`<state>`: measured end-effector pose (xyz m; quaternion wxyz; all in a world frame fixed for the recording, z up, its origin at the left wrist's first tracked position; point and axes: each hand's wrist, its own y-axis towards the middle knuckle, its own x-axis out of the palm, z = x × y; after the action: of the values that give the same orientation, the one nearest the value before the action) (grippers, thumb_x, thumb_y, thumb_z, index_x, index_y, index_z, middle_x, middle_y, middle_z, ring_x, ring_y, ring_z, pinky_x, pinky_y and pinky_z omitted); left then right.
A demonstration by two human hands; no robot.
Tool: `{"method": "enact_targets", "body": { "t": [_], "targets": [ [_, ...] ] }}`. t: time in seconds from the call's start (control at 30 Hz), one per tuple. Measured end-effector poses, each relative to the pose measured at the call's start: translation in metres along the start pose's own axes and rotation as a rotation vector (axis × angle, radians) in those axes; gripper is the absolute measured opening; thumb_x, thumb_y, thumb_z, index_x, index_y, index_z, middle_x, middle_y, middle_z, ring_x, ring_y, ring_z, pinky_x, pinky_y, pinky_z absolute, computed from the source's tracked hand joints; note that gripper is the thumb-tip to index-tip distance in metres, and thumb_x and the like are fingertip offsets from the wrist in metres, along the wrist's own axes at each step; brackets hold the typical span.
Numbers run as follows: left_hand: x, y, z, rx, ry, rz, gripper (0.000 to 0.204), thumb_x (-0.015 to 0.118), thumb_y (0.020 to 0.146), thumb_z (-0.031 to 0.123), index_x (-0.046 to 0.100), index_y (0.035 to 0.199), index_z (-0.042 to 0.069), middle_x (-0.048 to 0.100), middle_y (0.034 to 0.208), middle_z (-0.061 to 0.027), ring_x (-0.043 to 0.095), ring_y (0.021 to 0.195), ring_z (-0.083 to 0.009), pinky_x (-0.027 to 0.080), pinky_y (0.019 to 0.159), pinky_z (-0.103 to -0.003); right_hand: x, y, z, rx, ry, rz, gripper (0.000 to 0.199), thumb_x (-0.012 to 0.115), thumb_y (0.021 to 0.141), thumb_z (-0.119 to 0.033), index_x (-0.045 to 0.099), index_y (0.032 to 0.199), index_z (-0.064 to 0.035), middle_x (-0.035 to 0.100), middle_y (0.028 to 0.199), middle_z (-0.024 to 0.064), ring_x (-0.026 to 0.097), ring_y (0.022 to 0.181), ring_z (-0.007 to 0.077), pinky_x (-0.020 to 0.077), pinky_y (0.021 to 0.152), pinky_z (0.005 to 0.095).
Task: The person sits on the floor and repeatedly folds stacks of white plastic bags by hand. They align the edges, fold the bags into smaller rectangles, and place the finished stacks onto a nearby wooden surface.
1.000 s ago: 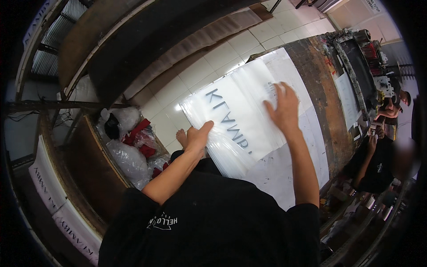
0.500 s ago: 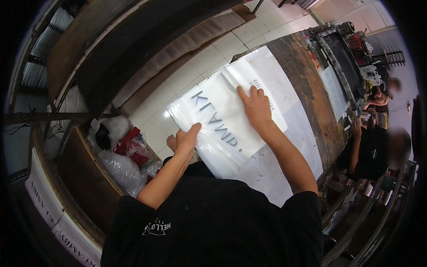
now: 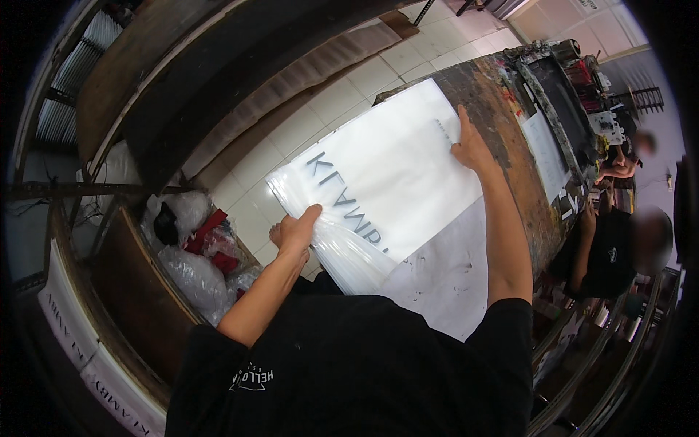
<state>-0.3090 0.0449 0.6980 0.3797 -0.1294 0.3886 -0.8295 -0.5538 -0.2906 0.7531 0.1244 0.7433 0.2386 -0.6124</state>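
A stack of translucent white plastic bags [image 3: 408, 153] with dark printed lettering lies on a pale sheet [image 3: 448, 266] on the worktable. My left hand [image 3: 297, 231] is closed on the near left edge of the stack, thumb on top, and the plastic gathers in creases beside it. At the far right edge of the bags is my right hand [image 3: 475, 144]. Its fingers stretch along that edge, with the thumb apart from them and touching the plastic. The upper bag surface lies mostly flat between my hands.
Left of me, a wooden bin [image 3: 138, 266] holds crumpled clear plastic and red pieces. The stained tabletop [image 3: 477, 87] continues right, toward a dark frame [image 3: 553, 95]. A co-worker in a black shirt [image 3: 619, 247] is at the right. Dark boards [image 3: 240, 65] stand across the tiled floor [image 3: 342, 91].
My right hand has moved right, from the middle of the bags to their far right edge. The raised fold in the plastic has flattened out. My left hand keeps its grip, shifted slightly left.
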Motion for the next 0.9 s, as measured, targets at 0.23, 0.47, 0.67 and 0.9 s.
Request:
{"method": "enact_targets", "body": {
  "t": [0.23,0.47,0.67,0.9],
  "targets": [
    [-0.003,0.007,-0.006,0.055,0.017,0.04,0.055,0.075,0.076,0.032,0.065,0.106,-0.014,0.067,0.105,-0.0219,0.066,0.089,-0.0255,0.052,0.082,-0.033,-0.017,-0.015,-0.033,-0.239,-0.071,-0.057,0.061,0.074,0.076,-0.023,0.053,0.133,-0.0158,0.046,0.139,0.0214,0.048,0.124,0.039,0.0443,0.103,0.0456],
    [-0.003,-0.01,0.011,-0.018,-0.115,-0.054,0.06,0.077,0.078,0.028,0.059,0.118,-0.013,0.064,0.113,-0.0227,0.064,0.097,-0.0256,0.051,0.085,-0.034,-0.012,-0.045,-0.064,-0.21,-0.213,-0.274,0.08,0.085,0.066,-0.036,0.05,0.135,-0.0172,0.045,0.138,0.0189,0.047,0.123,0.038,0.0505,0.096,0.0457],
    [0.005,-0.055,0.038,0.419,-0.006,0.214,0.053,0.075,0.084,0.023,0.052,0.12,-0.009,0.056,0.118,-0.0147,0.054,0.11,-0.0236,0.041,0.099,-0.033,-0.006,-0.052,-0.067,-0.236,-0.238,-0.25,0.087,0.088,0.063,-0.034,0.046,0.137,-0.016,0.045,0.136,0.0207,0.047,0.121,0.04,0.0517,0.094,0.0462],
    [0.154,-0.053,0.123,0.877,0.251,-0.448,0.023,0.06,0.088,0.017,0.055,0.103,0.0,0.058,0.096,-0.0122,0.058,0.087,-0.0238,0.047,0.081,-0.036,0.002,-0.05,-0.057,-0.264,-0.241,-0.205,0.088,0.088,0.062,-0.034,0.046,0.137,-0.016,0.045,0.135,0.021,0.048,0.12,0.04,0.0532,0.091,0.0458]
  ]
}}
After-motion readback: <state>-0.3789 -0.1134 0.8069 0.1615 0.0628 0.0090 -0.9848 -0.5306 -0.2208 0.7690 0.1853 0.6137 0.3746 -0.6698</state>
